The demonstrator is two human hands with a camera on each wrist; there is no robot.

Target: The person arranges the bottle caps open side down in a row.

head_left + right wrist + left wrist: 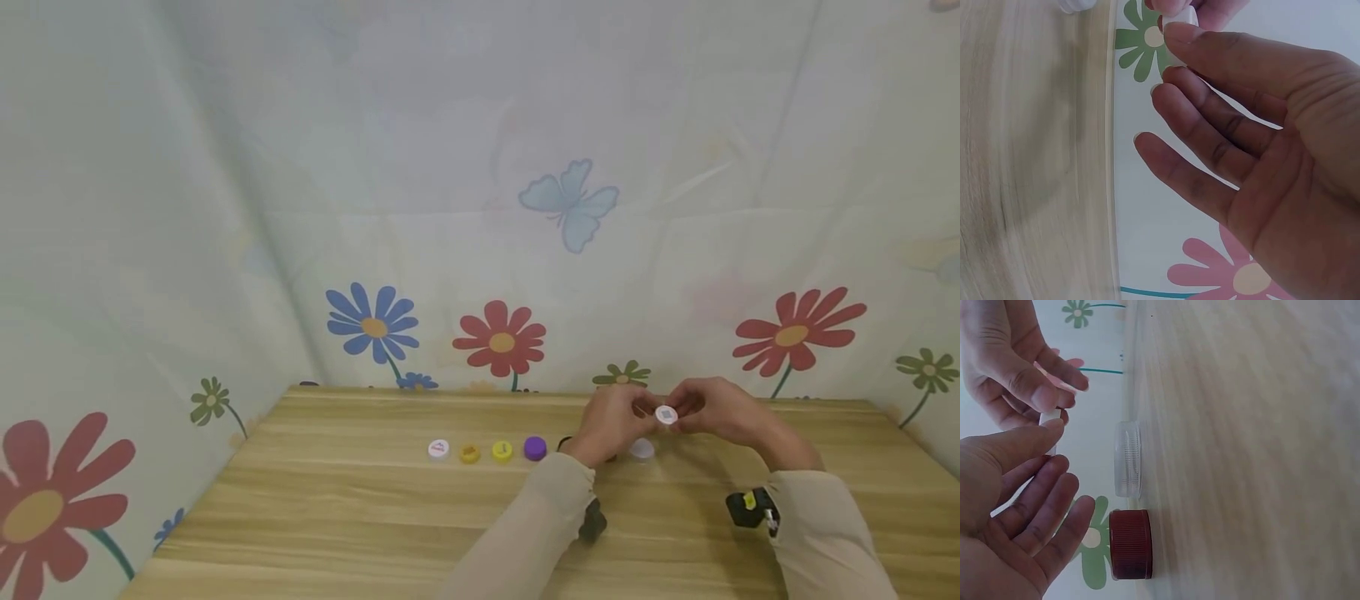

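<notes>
My left hand (pixel 611 423) and right hand (pixel 723 410) meet above the table and pinch a small white bottle cap (pixel 666 414) between thumbs and fingertips. A dark square print shows on the cap's face. In the left wrist view the cap appears edge-on, partly covered by fingers. Beneath the hands, a clear cap (pixel 1127 459) stands beside a dark red ridged cap (pixel 1130 544), both on the tabletop. The right wrist view shows the right hand's other fingers (pixel 1191 125) extended away from the cap.
Left of the hands, a row holds a white cap with red print (pixel 438 450), an orange cap (pixel 469 454), a yellow cap (pixel 502 451) and a purple cap (pixel 535 448). A black rim (pixel 564 443) peeks out by the left wrist. A flowered curtain (pixel 420 208) hangs behind the wooden table (pixel 337 500).
</notes>
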